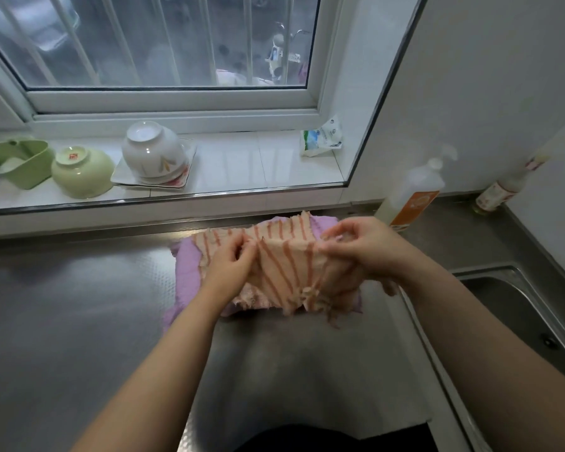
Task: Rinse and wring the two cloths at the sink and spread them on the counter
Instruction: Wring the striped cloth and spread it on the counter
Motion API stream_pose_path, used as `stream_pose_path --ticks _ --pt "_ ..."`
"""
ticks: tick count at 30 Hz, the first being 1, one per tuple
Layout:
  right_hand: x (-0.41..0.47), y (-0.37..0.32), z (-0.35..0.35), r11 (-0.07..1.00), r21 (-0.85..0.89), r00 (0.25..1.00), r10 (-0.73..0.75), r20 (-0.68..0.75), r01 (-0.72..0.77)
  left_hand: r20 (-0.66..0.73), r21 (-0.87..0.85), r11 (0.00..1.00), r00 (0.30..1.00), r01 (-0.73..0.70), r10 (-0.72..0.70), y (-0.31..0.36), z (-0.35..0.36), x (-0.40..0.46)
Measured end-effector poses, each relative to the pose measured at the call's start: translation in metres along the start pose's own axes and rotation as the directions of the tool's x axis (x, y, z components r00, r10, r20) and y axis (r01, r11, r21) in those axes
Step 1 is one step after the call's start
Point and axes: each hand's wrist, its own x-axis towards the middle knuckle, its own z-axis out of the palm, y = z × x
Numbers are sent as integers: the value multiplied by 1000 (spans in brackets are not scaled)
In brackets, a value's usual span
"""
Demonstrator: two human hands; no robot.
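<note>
Striped cloth point(284, 265) between both hands' pinching fingers point(242, 252), over purple cloth point(188, 272)

Striped cloth point(287, 265) lies on towel point(188, 272) on counter point(62, 321), sink point(519, 308) at 3 o'clock of them. Soap bottle point(411, 194) at 1 o'clock behind cloth; windowsill point(242, 164) at 12 holds two upturned bowls point(82, 172) at 10 o'clock.

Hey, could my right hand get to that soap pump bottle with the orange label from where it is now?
Probably yes. The pump bottle stands just behind the right hand with nothing between them, but that hand now pinches the striped cloth and would have to let go first.
</note>
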Motion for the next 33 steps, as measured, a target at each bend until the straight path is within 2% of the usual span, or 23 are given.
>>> stream_pose_path --ticks 2,3,4,5,6,8,9,10,11,12,13,15,17,18,19,21,23,24,25,27,29,31,33 --pt "3 11 4 950 -309 995 -12 97 41 -50 347 929 986 -130 157 3 -13 3" --pt "4 14 5 932 -357 986 0 167 61 -3 470 864 978 -183 209 3 -20 6" --pt "4 18 3 948 -313 970 20 243 59 63 524 824 975 -215 214 5 -28 9" --pt "4 18 -1 986 -168 945 44 325 12 124 514 831 977 -212 172 7 -37 13" --pt "4 19 -5 998 11 912 59 406 -69 183 434 887 979 -161 89 10 -47 17" --pt "11 21 -9 945 237 853 76 516 -228 365 167 985 924 54 -113 16 -67 25" --pt "18 23 -9 924 261 835 101 541 -280 475 129 981 860 143 -187 17 -76 30" --pt "27 27 -8 915 253 822 129 555 -314 558 168 969 793 181 -245 15 -84 36" --pt "38 31 -5 917 223 821 163 547 -330 608 218 956 740 195 -290 13 -90 41" --pt "48 34 -1 927 178 834 197 516 -329 611 264 944 723 198 -322 10 -93 46" --pt "60 35 3 944 120 860 222 460 -308 571 304 930 742 205 -350 6 -93 52" --pt "82 33 10 984 -25 938 177 298 -177 448 338 922 829 190 -335 4 -89 64" --pt "100 22 13 992 -123 993 -5 118 19 306 244 957 924 157 -230 8 -86 80" --pt "106 15 12 980 -158 992 -121 33 125 237 182 976 958 117 -159 12 -87 88" --pt "111 7 11 949 -218 970 -240 -38 226 177 148 987 981 57 -83 17 -89 96" --pt "114 -1 8 836 -411 886 -447 -123 365 91 220 973 994 -73 54 26 -95 106" --pt "117 4 10 704 -560 801 -588 -115 437 42 389 909 989 -148 143 28 -97 107" --pt "120 11 13 649 -615 783 -617 -81 448 43 474 864 984 -171 172 22 -97 105" --pt "123 20 19 609 -663 795 -606 -34 436 66 550 810 977 -204 201 15 -94 101" --pt "127 45 35 594 -724 889 -453 61 352 166 664 702 966 -260 200 -19 -85 91" --pt "126 74 57 590 -758 957 -236 166 277 261 714 657 963 -240 68 -64 -72 73" --pt "120 106 83 580 -767 957 -92 274 275 324 749 638 939 -181 -113 -100 -58 49" --pt "110 132 103 585 -768 951 -18 308 260 368 759 632 905 -158 -215 -123 -47 25"
